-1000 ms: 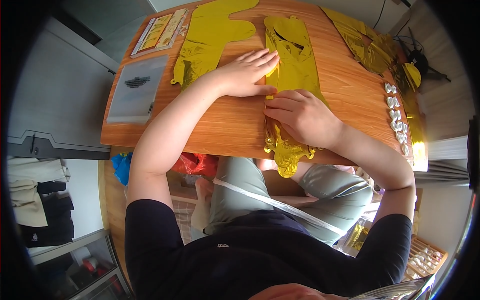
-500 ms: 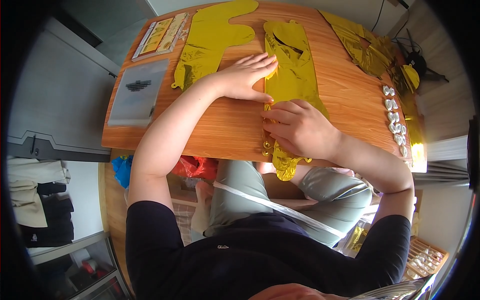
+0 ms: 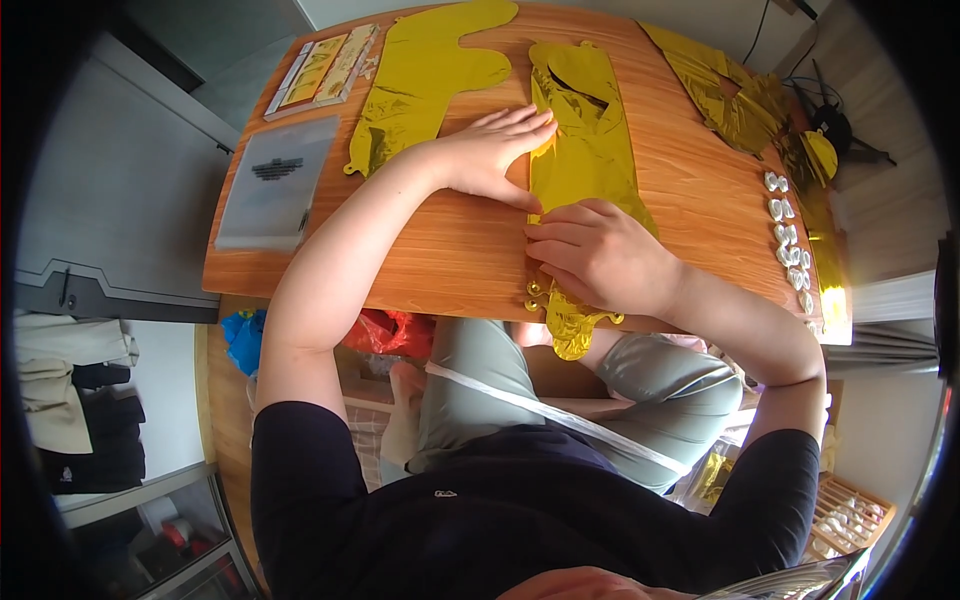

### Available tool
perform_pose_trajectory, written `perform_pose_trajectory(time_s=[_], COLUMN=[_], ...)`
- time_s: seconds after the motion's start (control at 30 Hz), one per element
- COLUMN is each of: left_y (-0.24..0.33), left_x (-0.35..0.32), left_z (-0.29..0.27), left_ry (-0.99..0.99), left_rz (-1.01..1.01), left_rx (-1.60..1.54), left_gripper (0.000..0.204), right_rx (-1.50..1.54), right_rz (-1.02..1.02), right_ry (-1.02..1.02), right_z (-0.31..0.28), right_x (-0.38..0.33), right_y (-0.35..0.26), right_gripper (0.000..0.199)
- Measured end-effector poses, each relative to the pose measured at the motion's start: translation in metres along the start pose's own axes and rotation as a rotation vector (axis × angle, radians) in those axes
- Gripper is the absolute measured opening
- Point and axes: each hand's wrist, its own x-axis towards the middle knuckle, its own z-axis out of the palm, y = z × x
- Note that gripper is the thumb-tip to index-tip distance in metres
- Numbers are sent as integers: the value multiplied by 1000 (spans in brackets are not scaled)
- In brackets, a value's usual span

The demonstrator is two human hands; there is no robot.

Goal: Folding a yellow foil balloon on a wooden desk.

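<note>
Gold foil is what both hands are working on: a long, flat, deflated balloon [image 3: 585, 150] lies lengthwise on the wooden desk [image 3: 450, 250], its lower end hanging crumpled over the near edge above the person's lap. The left hand [image 3: 490, 150] lies open with fingers spread flat, pressing the balloon's left edge against the desk; the right hand [image 3: 595, 250] rests palm-down on the lower part of the foil, fingers curled loosely, gripping nothing that can be seen. By the look of it the upper stretch is already smoothed flat, while the wrinkled tail past the desk edge is yet to be dealt with. Counting the rest: one second gold foil shape [image 3: 425, 75] lies flat just left of the left hand; one crumpled gold piece [image 3: 725, 90] sits at the far right corner, with more foil along the right edge; one grey flat packet [image 3: 275, 180] and one pale tray of gold strips [image 3: 320, 70] lie at the left; a row of small white pieces [image 3: 787, 235], too small to count surely, runs along the right.
</note>
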Motion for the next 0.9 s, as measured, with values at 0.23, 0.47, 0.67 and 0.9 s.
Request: perform_pose_trajectory(time_s=[0.23, 0.47, 0.67, 0.9], left_y=[7, 5, 5, -21], left_x=[-1, -2, 10, 70], left_z=[-2, -1, -4, -49], left_ry=[28, 82, 173, 354], left_rz=[-23, 22, -76, -479], left_rx=[1, -40, -318, -422], left_gripper=[113, 112, 68, 42], right_rx=[20, 105, 114, 110], right_rz=[-87, -71, -59, -85], right_ry=[-32, 78, 57, 96], right_z=[0, 16, 16, 16], right_x=[-2, -12, -15, -17], right_y=[11, 14, 18, 17], right_gripper=[39, 41, 42, 33])
